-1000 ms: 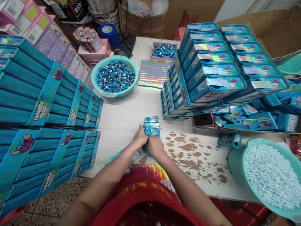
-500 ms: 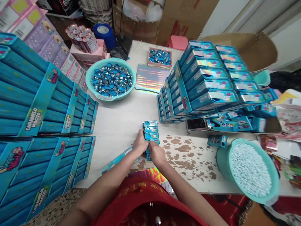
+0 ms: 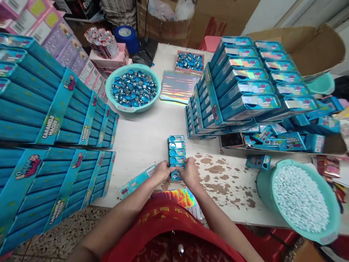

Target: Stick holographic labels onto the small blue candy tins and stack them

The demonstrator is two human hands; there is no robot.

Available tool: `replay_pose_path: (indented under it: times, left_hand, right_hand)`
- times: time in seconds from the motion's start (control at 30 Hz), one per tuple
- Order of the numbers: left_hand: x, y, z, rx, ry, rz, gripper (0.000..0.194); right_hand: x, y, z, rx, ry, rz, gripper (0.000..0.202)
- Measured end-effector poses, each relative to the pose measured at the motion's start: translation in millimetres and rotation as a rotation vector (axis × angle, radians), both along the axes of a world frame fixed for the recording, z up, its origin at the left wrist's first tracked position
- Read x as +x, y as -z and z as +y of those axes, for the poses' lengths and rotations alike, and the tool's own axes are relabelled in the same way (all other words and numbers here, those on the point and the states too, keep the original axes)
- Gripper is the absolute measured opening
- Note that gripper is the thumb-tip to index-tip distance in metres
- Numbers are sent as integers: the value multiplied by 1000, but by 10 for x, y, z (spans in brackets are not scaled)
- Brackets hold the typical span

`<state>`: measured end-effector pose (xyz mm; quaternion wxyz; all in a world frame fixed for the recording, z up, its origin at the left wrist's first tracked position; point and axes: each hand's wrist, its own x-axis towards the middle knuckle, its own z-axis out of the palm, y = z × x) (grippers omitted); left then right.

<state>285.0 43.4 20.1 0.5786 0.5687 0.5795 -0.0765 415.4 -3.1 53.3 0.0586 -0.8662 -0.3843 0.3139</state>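
Observation:
A short row of small blue candy boxes (image 3: pixel 177 152) stands on the white table in front of me, their labelled tops facing up. My left hand (image 3: pixel 163 171) presses against the row's left side, fingers bent around one box near its close end. From the other side my right hand (image 3: pixel 190 171) grips the same box, and both thumbs meet on its top. The nearest box (image 3: pixel 176 176) shows a round opening with pale bits in it. Left of my hands lies a flat blue printed carton strip (image 3: pixel 137 181).
Stacked blue display cartons stand at left (image 3: pixel 57 120) and right (image 3: pixel 215 105). A teal basin (image 3: pixel 133 108) and a pink box (image 3: pixel 189 69) hold blue-and-silver caps. A teal bucket (image 3: pixel 264 185) of white candies sits front right. A holographic sheet (image 3: pixel 177 87) lies behind.
Both hands have moved toward me along the row, from its middle to near its close end. My thumbs now meet on a nearer box. The view has shifted slightly.

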Motion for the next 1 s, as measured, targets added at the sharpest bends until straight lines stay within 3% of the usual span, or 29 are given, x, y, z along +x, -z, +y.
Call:
replay_pose_path:
  times: [0.17, 0.37, 0.53, 0.73, 0.9, 1.0]
  left_hand:
    - [-7, -97, 130, 90, -41, -5, 43]
    - [129, -239, 315, 189, 109, 211, 25]
    - [91, -212, 412, 205, -34, 105, 46]
    - [209, -233, 585, 257, 91, 199, 29]
    - [195, -163, 700, 257, -53, 118, 47]
    - [225, -131, 774, 260, -75, 123, 39]
  right_hand:
    - [131, 62, 84, 102, 109, 195, 50]
    - [151, 40, 249, -48, 97, 148, 53]
    - [160, 135, 310, 141, 180, 286, 63]
    - [208, 161, 484, 70, 115, 248, 50]
    - [226, 202, 576, 221, 183, 294, 71]
    - [240, 253, 674, 213, 148, 301, 66]
